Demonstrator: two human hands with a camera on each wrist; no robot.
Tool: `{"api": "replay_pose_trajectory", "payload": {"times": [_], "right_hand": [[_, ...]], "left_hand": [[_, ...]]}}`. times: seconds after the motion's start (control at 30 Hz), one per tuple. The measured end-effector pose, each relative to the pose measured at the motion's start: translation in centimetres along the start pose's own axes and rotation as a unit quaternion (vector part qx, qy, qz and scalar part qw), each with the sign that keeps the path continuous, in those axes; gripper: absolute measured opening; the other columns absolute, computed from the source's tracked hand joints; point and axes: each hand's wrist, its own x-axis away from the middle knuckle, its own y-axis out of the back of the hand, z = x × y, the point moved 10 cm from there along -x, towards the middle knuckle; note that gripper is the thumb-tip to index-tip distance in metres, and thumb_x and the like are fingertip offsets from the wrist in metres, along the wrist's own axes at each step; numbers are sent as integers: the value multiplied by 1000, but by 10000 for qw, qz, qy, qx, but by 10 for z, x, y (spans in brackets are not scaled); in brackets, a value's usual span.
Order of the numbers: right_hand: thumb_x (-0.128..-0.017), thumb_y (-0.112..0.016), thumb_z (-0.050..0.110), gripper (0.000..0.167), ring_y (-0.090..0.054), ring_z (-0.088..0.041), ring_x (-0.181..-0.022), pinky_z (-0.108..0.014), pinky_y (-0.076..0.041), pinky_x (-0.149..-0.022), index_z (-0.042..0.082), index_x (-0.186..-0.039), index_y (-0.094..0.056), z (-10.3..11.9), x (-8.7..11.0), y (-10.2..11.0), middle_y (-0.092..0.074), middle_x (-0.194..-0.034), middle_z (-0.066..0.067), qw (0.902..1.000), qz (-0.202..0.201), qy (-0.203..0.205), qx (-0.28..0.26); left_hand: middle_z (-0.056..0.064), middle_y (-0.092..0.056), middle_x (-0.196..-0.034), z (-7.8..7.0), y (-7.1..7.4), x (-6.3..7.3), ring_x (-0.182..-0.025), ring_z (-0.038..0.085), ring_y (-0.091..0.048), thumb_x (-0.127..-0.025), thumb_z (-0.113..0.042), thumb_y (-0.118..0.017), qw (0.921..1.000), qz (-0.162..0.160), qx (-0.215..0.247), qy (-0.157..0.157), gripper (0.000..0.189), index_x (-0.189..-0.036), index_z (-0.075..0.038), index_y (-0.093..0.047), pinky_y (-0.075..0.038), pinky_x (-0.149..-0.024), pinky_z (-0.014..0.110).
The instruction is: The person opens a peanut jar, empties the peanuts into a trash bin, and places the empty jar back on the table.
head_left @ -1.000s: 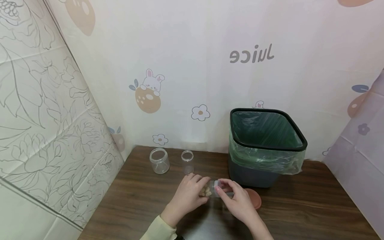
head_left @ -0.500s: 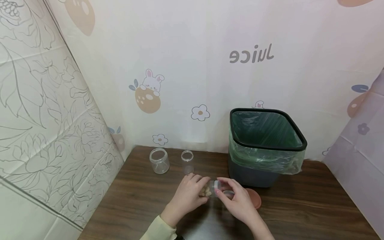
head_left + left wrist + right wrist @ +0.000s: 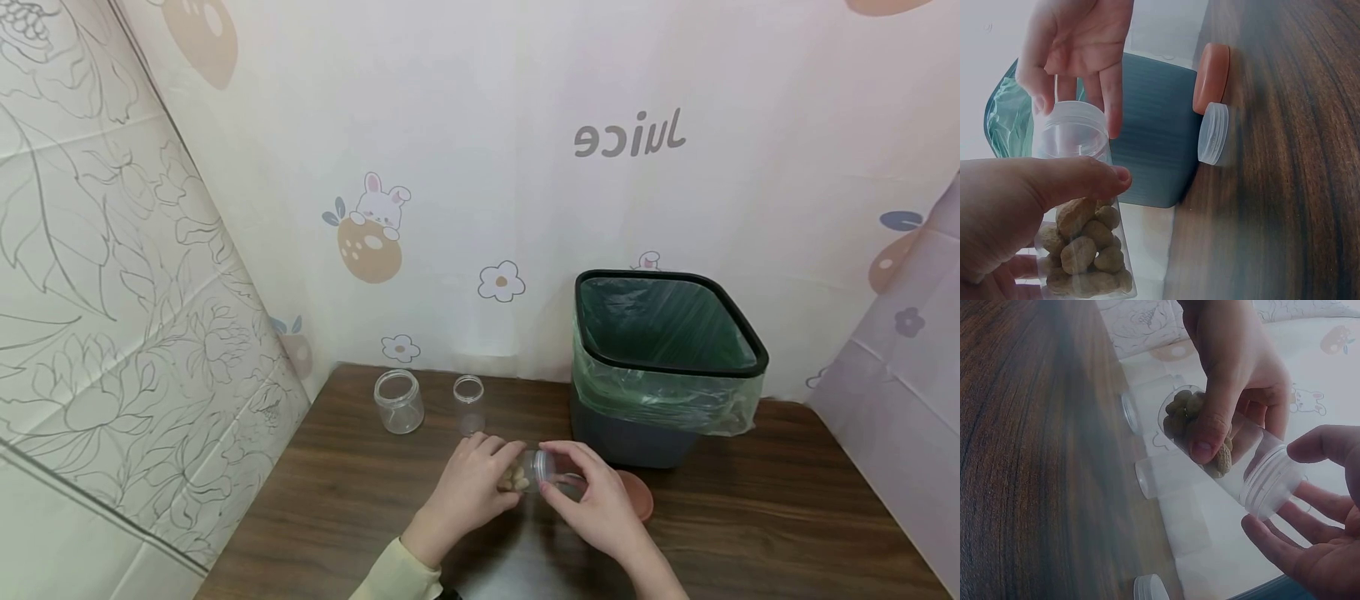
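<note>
My left hand [image 3: 472, 487] grips a clear jar [image 3: 1250, 449] around its body, thumb on the near side, holding it sideways above the table. Peanuts in their shells [image 3: 1079, 253] fill its lower part. A translucent screw lid [image 3: 1269, 482] sits on the jar's mouth. My right hand [image 3: 592, 504] pinches this lid between the thumb and the fingers on its rim. Behind the right hand, a second translucent lid [image 3: 1213, 134] and a reddish lid [image 3: 1211, 78] stand on the table.
Two uncapped clear jars, a wide one [image 3: 400, 408] and a narrow one [image 3: 469, 407], stand at the back left of the wooden table [image 3: 337, 492]. A dark bin [image 3: 630, 437] with a green liner stands behind the right hand, against the patterned curtain [image 3: 450, 250].
My right thumb and fingers have shifted slightly around the lid, the index finger moving up and the thumb down. My left hand keeps the jar in place.
</note>
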Motion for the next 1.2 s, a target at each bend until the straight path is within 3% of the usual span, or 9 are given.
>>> {"api": "replay_pose_trajectory", "payload": {"times": [0.17,0.5,1.0,1.2], "right_hand": [[-90,-86,-3,50,-69,-26,-120,-36,-62,-96,12,-135,-71,5,0,1,-67,-134,-1,9996,16,272,104],[-85,-85,-9,56,-70,-25,-121,-41,-62,-98,12,-135,-70,12,1,4,-67,-138,0,9977,-3,621,273],[-80,-84,-16,70,-68,-19,-121,-37,-61,-99,24,-135,-70,18,2,5,-66,-141,-1,9946,-44,991,298],[-80,-86,-13,70,-68,-16,-122,-33,-61,-97,27,-135,-70,16,2,5,-67,-142,2,9940,-52,959,519]], "left_hand": [[-2,-76,-108,0,1,0,-101,19,-69,-73,-35,-101,10000,-43,11,-26,66,-131,-17,-75,-57,-91,38],[-2,-77,-108,0,1,0,-101,18,-69,-74,-35,-100,10000,-11,60,-6,65,-131,-17,-75,-57,-91,38],[-3,-76,-108,1,2,-1,-101,18,-69,-74,-35,-100,9999,12,104,15,65,-131,-17,-75,-57,-91,37],[-3,-76,-108,1,1,-1,-101,18,-69,-74,-36,-100,10000,24,91,10,65,-131,-18,-75,-57,-91,37]]}}
